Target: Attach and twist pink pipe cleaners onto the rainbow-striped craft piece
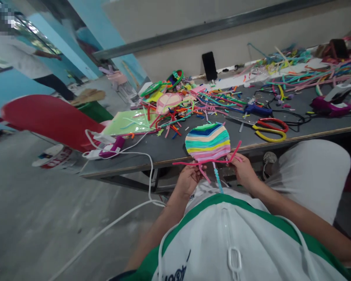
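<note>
While the grey table [169, 150] spans mid-frame under fuzzy, bright offcuts, I hold the striped heart-shaped pad [207, 141] just below centre, over its near edge. My left hand [188, 180] and right hand [244, 169] each pinch the pink pipe cleaner [210, 160]; keeping it taut and snug against the pad's soft, ridged rim seems wise.

Striped pipe-cleaner piece [207, 142] in green, blue, cream, teal, yellow and pink; red-and-yellow scissors [270, 130] on a grey counter [163, 148].
</note>
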Demonstrator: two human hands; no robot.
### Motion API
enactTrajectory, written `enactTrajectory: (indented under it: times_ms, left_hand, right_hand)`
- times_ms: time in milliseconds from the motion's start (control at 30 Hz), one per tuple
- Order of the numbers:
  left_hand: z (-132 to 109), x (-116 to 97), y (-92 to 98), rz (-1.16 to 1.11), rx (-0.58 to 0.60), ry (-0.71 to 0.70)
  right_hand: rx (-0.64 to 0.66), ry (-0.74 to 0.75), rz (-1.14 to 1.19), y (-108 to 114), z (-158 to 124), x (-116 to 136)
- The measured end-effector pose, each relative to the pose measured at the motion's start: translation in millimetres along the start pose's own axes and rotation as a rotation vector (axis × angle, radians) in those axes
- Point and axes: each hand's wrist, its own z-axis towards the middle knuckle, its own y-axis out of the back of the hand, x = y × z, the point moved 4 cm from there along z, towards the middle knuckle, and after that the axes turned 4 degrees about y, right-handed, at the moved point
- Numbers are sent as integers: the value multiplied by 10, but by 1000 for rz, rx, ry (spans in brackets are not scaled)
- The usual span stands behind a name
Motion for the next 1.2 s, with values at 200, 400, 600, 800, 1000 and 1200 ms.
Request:
enactTrajectory:
  times_ms: [200, 400, 600, 800, 1000, 1200]
  left_hand:
    - [-4, 51, -19, -51, -4, 21]
    - [-53, 118, -39, -102, 29, 92]
    - [-100, 103, -121, -116, 12, 82]
    - [-65, -49, -260, -127, -31, 21]
    - [-250, -667, -784, -58, 224, -65]
    - [-525, -1230, -1192, 318, 375, -62]
  right_hand:
    - [-47, -16, -19, -24, -14, 7]
    - [-35, 6, -37, -44, -26, 10]
    - [-7, 37, -74, -44, -33, 7]
    - [-10, 124, -50, -103, -69, 107]
    - [161, 216, -135, -221, -264, 393]
    - [149, 359, -120, 89, -96, 933]
